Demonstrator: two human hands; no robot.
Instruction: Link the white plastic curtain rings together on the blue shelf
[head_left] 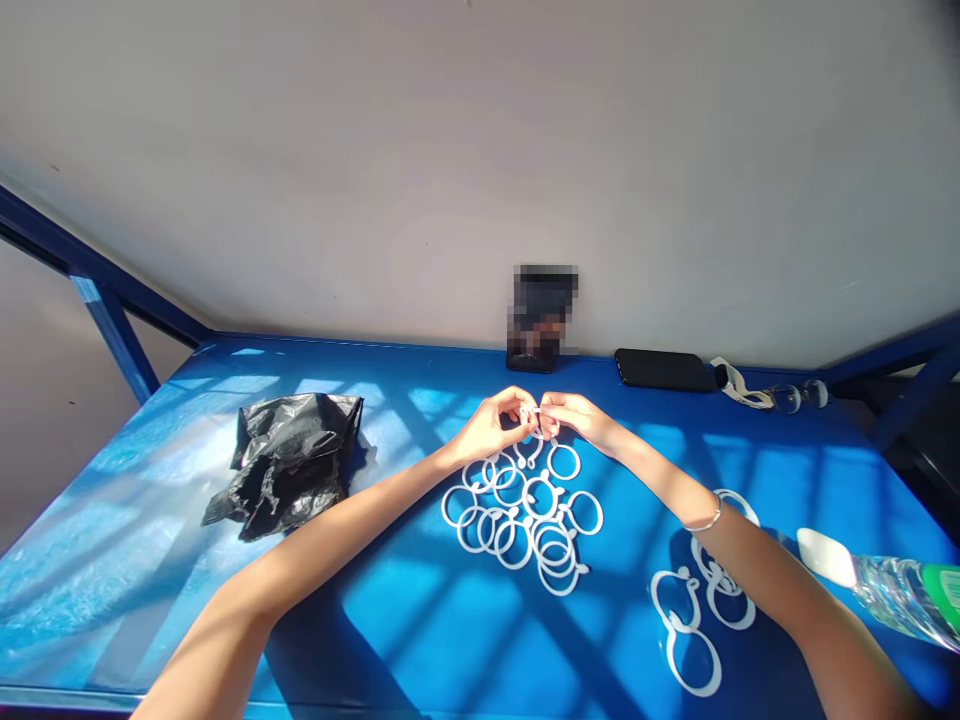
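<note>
My left hand [495,424] and my right hand [581,420] meet above the far side of the blue table, fingertips pinched together. Between them is a small white plastic ring piece [532,411], mostly covered by the fingers. Just below my hands lies a loose pile of white plastic rings [513,545] with small tabs at their ends, several of them overlapping. More white rings [694,664] lie to the right, partly under my right forearm.
A crumpled black plastic bag [294,455] lies left on the blue table [420,640]. A blurred phone [536,335] leans on the wall. A black phone [664,369], a white-strapped watch [739,386] and glasses [799,398] lie at the back right. A white-capped bottle [892,590] lies at right.
</note>
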